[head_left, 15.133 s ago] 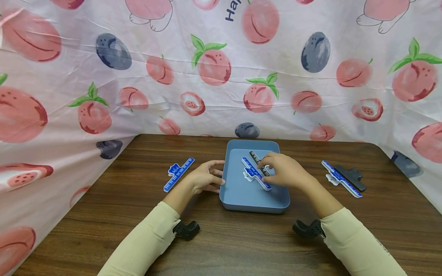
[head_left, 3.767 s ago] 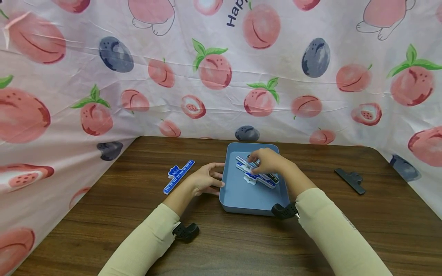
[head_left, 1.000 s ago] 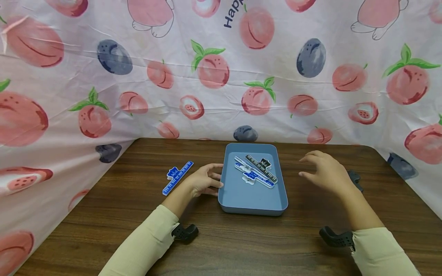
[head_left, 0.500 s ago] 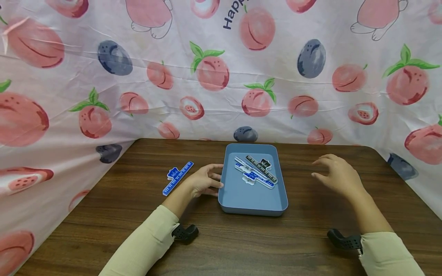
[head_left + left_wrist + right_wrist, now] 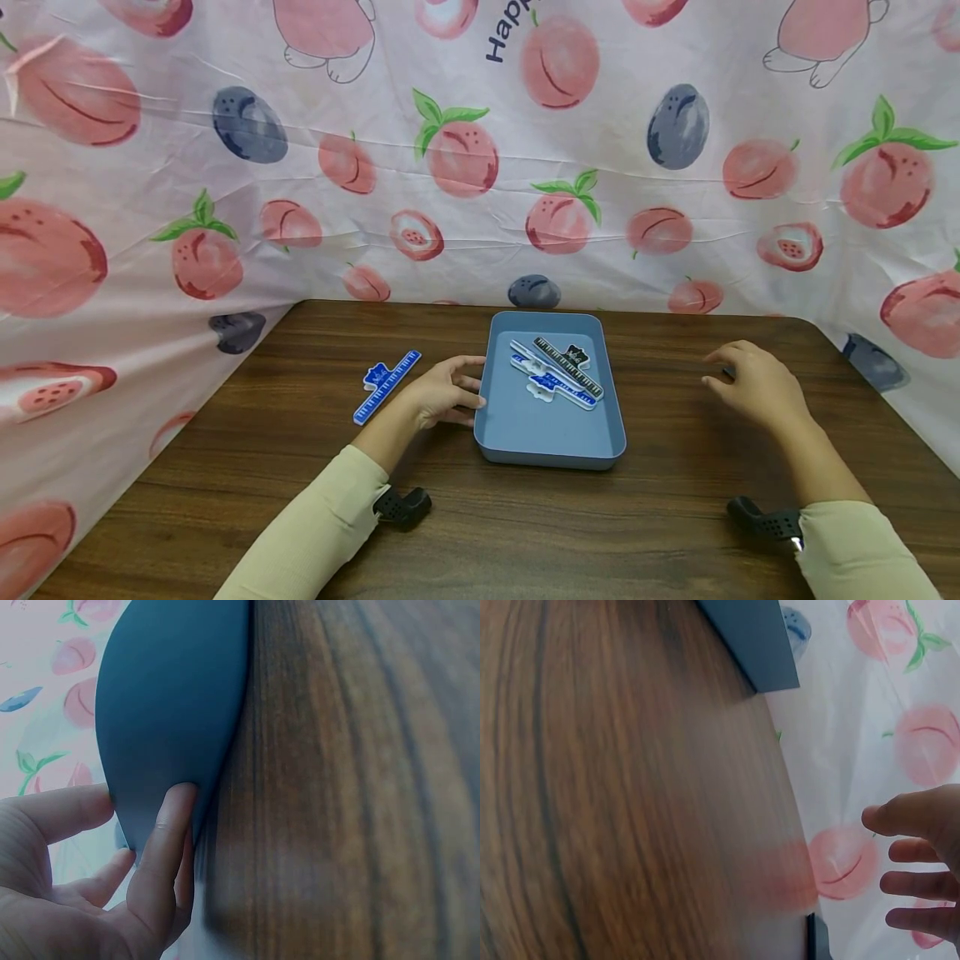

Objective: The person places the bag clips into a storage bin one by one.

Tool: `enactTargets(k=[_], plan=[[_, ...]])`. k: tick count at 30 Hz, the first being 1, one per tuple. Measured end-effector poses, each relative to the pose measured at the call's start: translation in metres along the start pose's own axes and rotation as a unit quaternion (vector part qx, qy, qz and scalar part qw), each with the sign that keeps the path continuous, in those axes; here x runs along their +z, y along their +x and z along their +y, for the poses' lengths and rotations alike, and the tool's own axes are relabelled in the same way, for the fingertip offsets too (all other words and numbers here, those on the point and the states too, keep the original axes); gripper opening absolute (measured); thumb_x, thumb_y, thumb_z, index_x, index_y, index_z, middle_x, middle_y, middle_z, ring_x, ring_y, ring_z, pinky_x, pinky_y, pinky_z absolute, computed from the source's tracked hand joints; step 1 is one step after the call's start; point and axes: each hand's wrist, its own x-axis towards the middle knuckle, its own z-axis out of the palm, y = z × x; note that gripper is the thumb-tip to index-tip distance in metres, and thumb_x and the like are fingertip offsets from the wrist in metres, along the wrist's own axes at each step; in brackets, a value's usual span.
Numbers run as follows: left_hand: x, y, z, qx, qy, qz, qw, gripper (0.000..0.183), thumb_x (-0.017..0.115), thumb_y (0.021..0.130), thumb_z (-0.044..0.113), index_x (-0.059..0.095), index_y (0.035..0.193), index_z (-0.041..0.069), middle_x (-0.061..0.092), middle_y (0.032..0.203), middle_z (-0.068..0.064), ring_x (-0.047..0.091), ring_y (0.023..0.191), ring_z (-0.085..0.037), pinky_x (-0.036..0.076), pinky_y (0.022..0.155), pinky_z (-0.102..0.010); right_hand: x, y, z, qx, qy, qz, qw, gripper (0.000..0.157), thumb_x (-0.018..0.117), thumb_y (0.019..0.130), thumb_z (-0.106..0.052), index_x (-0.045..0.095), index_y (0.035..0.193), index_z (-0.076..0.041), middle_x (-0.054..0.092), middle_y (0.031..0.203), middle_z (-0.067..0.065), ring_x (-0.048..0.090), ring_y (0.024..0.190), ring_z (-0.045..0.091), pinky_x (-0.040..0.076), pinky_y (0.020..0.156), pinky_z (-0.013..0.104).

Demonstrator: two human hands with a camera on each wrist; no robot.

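My left hand (image 5: 441, 392) rests its fingertips against the left wall of a blue tray (image 5: 551, 429); the left wrist view shows these fingers (image 5: 176, 806) touching the tray's outer side. Inside lie a black piano-key clip (image 5: 567, 367), a blue-and-white piano-key clip (image 5: 558, 390) and a white-edged clip (image 5: 531, 353), overlapping. My right hand (image 5: 761, 385) hovers at the right with fingers spread and holding nothing. Beneath it lies a black clip, mostly hidden, whose dark end (image 5: 729, 372) peeks out; in the right wrist view a dark edge (image 5: 817, 939) shows apart from the fingers.
Another blue piano-key clip (image 5: 386, 387) lies on the wooden table (image 5: 465, 533) left of the tray. A fruit-print cloth (image 5: 480, 225) hangs along the back and sides of the table.
Since the first frame, the right-hand blue clip has gone from the table, and another clip has joined those in the tray. Lately my right hand has moved right, over the black clip.
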Motion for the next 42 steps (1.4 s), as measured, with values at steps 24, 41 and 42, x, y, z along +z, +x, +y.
enactTargets(k=[24,41,42], plan=[[0.000,0.001,0.000,0.000,0.001,-0.003,1.0000,0.077,0.065,0.082,-0.016,0.036,0.149,0.009,0.055,0.125,-0.025,0.065,0.088,-0.027,0.059,0.070,-0.044,0.006,0.001,0.043,0.046,0.002,-0.075,0.996,0.039,0.070,0.085,-0.019,0.063,0.113,0.007,0.049,0.121,0.037,0.044,0.111,0.058,0.037,0.089,0.070],[0.000,0.000,0.000,0.002,0.004,-0.004,1.0000,0.077,0.066,0.082,-0.015,0.037,0.149,0.009,0.055,0.125,-0.025,0.065,0.087,-0.027,0.059,0.070,-0.044,0.000,0.006,0.065,0.111,-0.015,-0.152,0.982,0.050,0.063,0.086,-0.012,0.049,0.130,0.007,0.031,0.128,0.046,0.032,0.111,0.069,0.037,0.081,0.076],[0.000,0.000,0.000,0.002,0.003,-0.004,1.0000,0.077,0.066,0.082,-0.015,0.037,0.149,0.009,0.055,0.125,-0.025,0.065,0.087,-0.027,0.059,0.070,-0.045,-0.001,0.007,0.066,0.111,-0.016,-0.157,0.981,0.050,0.062,0.086,-0.010,0.048,0.130,0.008,0.033,0.128,0.046,0.034,0.111,0.068,0.038,0.081,0.075]])
